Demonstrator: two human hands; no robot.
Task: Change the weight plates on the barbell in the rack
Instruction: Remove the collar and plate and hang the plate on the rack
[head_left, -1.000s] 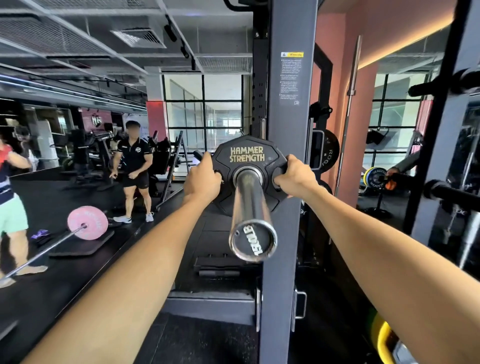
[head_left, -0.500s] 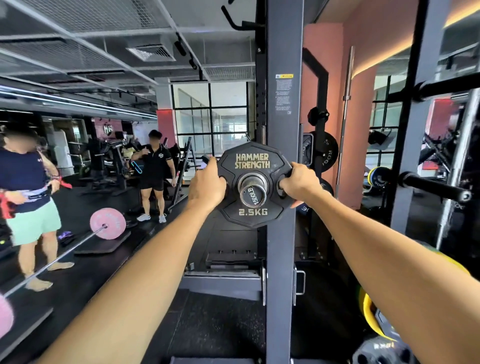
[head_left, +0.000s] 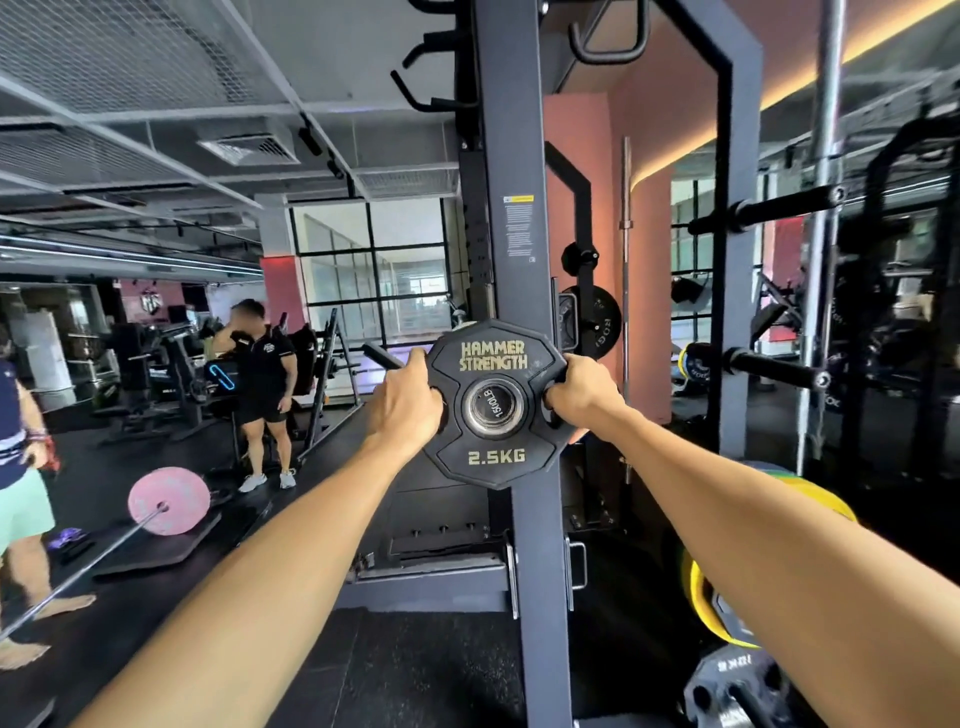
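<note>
Both hands have a firm grip on the same plate: the left hand (head_left: 410, 402) curls round its left edge and the right hand (head_left: 582, 389) hooks its fingers through the cut-out handle on the right edge, arms stretched out straight and level. Nothing else is held.

Working down from the big stuff: the rack upright (head_left: 511, 208) runs floor to ceiling right behind the plate, with spare plates hung on pegs further back. To the right near the floor sits a yellow plate (head_left: 698, 597) with a dark one in front of it. Off to the left a pink-plated bar (head_left: 169, 501) rests on the floor, with people standing beyond it.

The 2.5KG plate (head_left: 493, 457) is black, marked HAMMER STRENGTH, and sits threaded on the barbell sleeve (head_left: 492, 407), whose end cap shows dead centre in the bore. That is the relation that matters: the bar's long axis points straight back at the person, so the plate can only travel along that line. Both hands are equally near, one each side, so I'd judge an even pull or push keeps it from binding
</note>
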